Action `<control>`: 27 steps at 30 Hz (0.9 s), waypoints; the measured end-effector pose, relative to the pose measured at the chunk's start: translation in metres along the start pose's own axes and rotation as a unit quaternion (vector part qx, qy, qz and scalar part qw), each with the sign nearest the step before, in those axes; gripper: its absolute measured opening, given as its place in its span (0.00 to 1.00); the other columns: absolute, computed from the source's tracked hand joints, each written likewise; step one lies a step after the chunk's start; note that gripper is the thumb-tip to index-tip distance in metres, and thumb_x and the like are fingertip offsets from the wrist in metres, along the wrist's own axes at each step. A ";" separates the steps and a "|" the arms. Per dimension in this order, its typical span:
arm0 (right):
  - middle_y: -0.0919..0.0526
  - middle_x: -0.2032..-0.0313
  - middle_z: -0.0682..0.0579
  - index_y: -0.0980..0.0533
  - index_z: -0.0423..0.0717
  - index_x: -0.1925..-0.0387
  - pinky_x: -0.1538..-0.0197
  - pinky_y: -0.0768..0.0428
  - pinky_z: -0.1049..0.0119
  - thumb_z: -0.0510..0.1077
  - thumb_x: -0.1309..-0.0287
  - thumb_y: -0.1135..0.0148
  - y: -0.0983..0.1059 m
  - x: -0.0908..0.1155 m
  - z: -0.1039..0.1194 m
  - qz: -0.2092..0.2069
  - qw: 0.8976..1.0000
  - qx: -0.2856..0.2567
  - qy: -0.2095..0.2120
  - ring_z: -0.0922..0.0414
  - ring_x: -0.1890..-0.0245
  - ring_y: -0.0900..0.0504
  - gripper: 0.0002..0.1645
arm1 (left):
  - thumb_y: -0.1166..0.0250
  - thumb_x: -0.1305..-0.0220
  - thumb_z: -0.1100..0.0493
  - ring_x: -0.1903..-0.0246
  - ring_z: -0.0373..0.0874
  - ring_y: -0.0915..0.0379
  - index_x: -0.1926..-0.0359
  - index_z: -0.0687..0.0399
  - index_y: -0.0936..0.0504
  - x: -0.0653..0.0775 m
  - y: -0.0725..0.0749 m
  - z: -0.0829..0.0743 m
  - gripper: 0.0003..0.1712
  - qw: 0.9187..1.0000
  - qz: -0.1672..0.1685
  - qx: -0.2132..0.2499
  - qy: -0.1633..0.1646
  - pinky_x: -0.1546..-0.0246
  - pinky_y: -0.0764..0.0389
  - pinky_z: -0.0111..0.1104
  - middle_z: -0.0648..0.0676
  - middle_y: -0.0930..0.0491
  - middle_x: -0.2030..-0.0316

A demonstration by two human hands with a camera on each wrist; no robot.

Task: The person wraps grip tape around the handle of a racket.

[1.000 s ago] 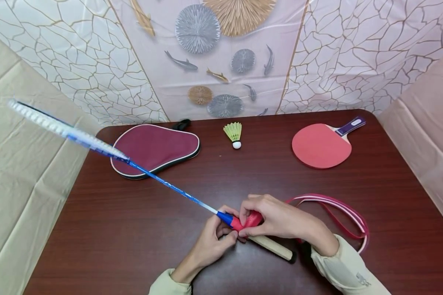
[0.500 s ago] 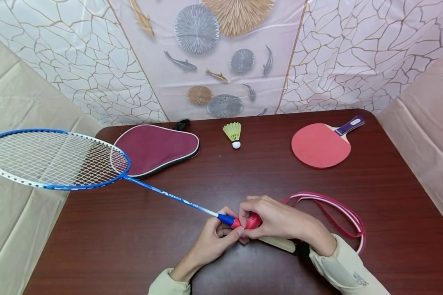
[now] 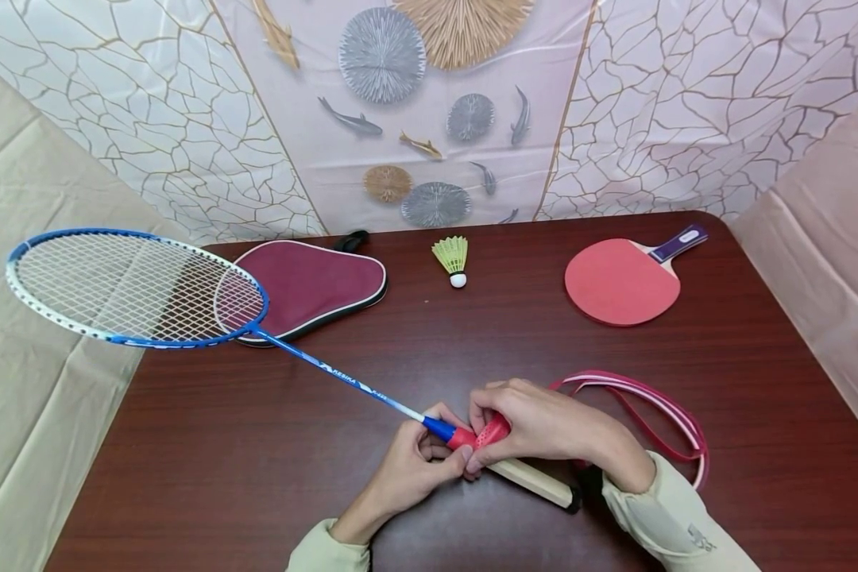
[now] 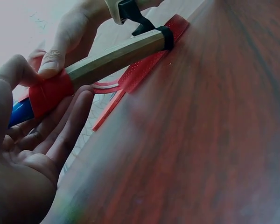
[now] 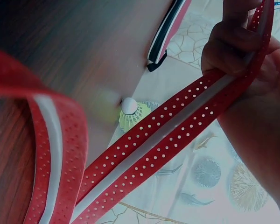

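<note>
A blue-and-white badminton racket (image 3: 332, 372) slants across the head view, its head up at the left. My left hand (image 3: 409, 469) holds it at the blue cone and the top of the handle. Red overgrip tape (image 3: 492, 430) wraps the upper handle; below it the wooden handle (image 4: 114, 56) is bare down to its black end cap. My right hand (image 3: 543, 421) pinches the tape beside the left thumb. In the right wrist view the perforated tape strip (image 5: 144, 144) shows a pale centre stripe. Its loose length loops over the table beyond my right forearm.
A maroon paddle case (image 3: 300, 282) lies at the back left, partly behind the racket head. A yellow shuttlecock (image 3: 452, 258) lies at the back middle. At the back right is a red table tennis paddle (image 3: 622, 282). Fabric walls surround the brown table (image 3: 272, 477).
The racket has rolled from nearly edge-on to showing its string face, then its head shifted slightly up and right. Both hands stay at the upper handle, with the tape still in the right fingers.
</note>
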State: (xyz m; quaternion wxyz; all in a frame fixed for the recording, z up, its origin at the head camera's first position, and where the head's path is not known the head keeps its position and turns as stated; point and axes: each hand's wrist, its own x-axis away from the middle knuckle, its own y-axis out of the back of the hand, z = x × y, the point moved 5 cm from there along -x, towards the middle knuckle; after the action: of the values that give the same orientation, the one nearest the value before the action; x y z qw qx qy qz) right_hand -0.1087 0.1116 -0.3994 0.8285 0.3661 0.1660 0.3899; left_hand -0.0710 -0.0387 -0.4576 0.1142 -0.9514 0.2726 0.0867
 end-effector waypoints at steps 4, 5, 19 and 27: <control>0.27 0.76 0.63 0.28 0.64 0.71 0.76 0.32 0.75 0.65 0.51 0.28 0.001 0.001 0.000 0.008 1.000 0.000 0.006 0.67 0.75 0.31 0.18 | 0.36 0.36 0.70 0.74 0.55 0.16 0.56 0.66 0.27 0.000 0.000 -0.001 0.10 1.000 -0.004 -0.005 -0.007 0.73 0.16 0.46 0.62 0.16 0.68; 0.27 0.75 0.64 0.27 0.64 0.71 0.76 0.31 0.74 0.65 0.50 0.28 0.002 0.001 0.000 0.008 1.000 -0.001 0.011 0.66 0.75 0.30 0.18 | 0.37 0.37 0.71 0.75 0.57 0.17 0.56 0.66 0.27 0.000 -0.001 -0.001 0.10 1.000 -0.004 -0.003 -0.009 0.74 0.16 0.47 0.62 0.17 0.69; 0.24 0.70 0.66 0.21 0.66 0.67 0.72 0.25 0.74 0.48 0.42 0.31 0.015 0.008 -0.001 0.010 0.999 -0.025 0.040 0.66 0.70 0.26 0.06 | 0.40 0.36 0.75 0.73 0.71 0.20 0.55 0.69 0.28 0.000 0.000 -0.001 0.10 0.999 0.000 0.032 -0.014 0.75 0.20 0.57 0.67 0.16 0.66; 0.24 0.70 0.68 0.21 0.68 0.66 0.70 0.26 0.74 0.51 0.44 0.30 0.011 0.008 -0.003 0.018 1.000 -0.011 0.020 0.67 0.69 0.26 0.07 | 0.40 0.42 0.81 0.74 0.71 0.21 0.55 0.71 0.29 -0.001 -0.003 -0.007 0.14 0.999 0.005 0.015 -0.038 0.72 0.18 0.54 0.69 0.17 0.66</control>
State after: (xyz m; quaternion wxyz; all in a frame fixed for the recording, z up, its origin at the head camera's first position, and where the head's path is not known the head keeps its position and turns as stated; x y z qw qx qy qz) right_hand -0.1104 0.1238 -0.3933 0.8221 0.3520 0.1714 0.4134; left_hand -0.0695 -0.0376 -0.4500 0.1379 -0.9443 0.2739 0.1197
